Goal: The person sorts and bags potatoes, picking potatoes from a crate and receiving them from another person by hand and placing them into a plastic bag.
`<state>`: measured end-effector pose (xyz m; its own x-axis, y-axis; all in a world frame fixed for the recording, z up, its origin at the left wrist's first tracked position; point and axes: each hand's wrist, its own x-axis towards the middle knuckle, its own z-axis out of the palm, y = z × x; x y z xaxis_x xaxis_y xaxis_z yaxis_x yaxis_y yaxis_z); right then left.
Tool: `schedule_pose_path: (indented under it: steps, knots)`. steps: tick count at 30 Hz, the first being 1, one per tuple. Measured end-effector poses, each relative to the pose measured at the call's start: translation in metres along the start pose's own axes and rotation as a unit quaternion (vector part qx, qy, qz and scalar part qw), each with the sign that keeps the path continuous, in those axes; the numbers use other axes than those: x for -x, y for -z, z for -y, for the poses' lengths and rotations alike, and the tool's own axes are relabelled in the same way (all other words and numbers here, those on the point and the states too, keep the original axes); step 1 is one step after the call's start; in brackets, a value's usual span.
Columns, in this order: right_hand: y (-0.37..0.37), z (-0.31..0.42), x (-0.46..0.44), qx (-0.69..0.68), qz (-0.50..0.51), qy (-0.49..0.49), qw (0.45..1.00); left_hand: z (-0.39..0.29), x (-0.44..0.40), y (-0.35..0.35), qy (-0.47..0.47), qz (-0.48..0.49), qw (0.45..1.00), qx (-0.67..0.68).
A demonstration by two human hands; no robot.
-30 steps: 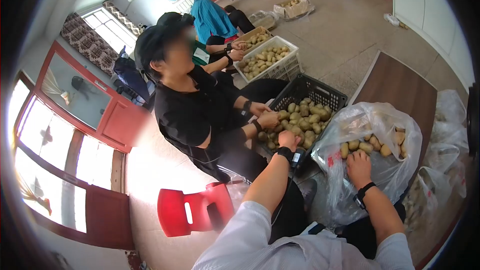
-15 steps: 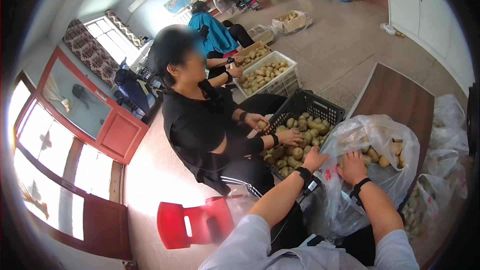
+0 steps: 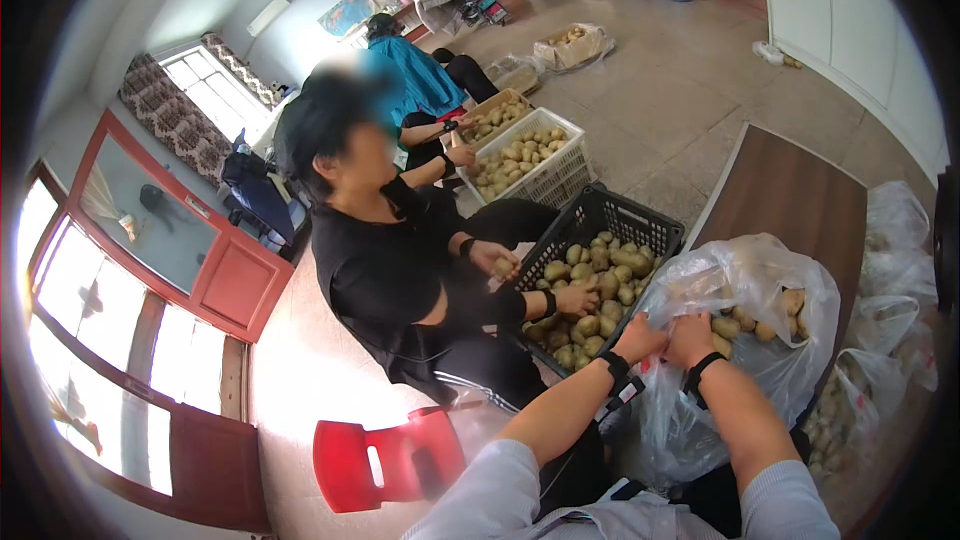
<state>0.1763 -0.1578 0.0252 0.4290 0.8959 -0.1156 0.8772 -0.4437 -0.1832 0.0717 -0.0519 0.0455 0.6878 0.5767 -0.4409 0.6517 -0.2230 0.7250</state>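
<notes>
A clear plastic bag [image 3: 740, 395] with potatoes [image 3: 745, 320] in it lies open in front of me. My left hand [image 3: 640, 338] is closed on the near left edge of the bag's mouth. Right beside it, my right hand [image 3: 692, 342] is at the bag's opening with its fingers curled; what they hold, if anything, is hidden. Just left of the bag stands a black plastic crate [image 3: 655, 215] full of potatoes. A co-worker in black sits at that crate, one hand [image 3: 578, 298] on its potatoes and the other hand [image 3: 494, 258] holding a potato.
Behind the black crate stand a white crate [image 3: 575, 155] of potatoes and another box, with more people beside them. A brown board [image 3: 790, 190] lies beyond my bag. More filled plastic bags [image 3: 885, 340] are at right. A red stool [image 3: 385, 460] stands at left.
My right hand has moved left from inside the bag, up against my left hand. The co-worker's hands have shifted slightly, and the view has tilted a little.
</notes>
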Motion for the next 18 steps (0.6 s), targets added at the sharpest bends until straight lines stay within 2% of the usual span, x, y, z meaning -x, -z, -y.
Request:
schedule_pose_path:
  steps: [2, 5, 8, 10, 14, 16, 18]
  knots:
    - [-0.002, -0.003, 0.002, 0.013, 0.019, -0.011, 1.000, 0.002, -0.003, -0.006, -0.011, -0.010, 1.000, -0.005]
    - [-0.006, 0.002, -0.001, 0.041, 0.008, 0.022, 0.999, 0.006, -0.004, -0.005, -0.025, -0.025, 0.999, -0.007]
    - [-0.007, -0.002, 0.001, 0.031, 0.067, -0.013, 0.997, 0.012, -0.005, -0.008, -0.041, -0.010, 0.999, -0.028]
    - [-0.011, -0.002, 0.005, 0.045, 0.020, 0.020, 0.999, 0.012, -0.005, -0.007, -0.047, 0.001, 0.996, -0.079]
    - [-0.001, 0.003, 0.015, 0.080, 0.001, 0.006, 0.997, 0.011, -0.002, -0.006, -0.044, -0.014, 0.996, -0.074]
    - [0.005, 0.005, 0.020, 0.006, 0.040, -0.011, 0.999, 0.008, 0.000, -0.005, -0.049, -0.019, 0.995, -0.079]
    - [0.006, 0.007, 0.025, 0.007, 0.041, -0.015, 0.999, 0.007, 0.002, 0.000, -0.031, 0.014, 0.994, -0.107]
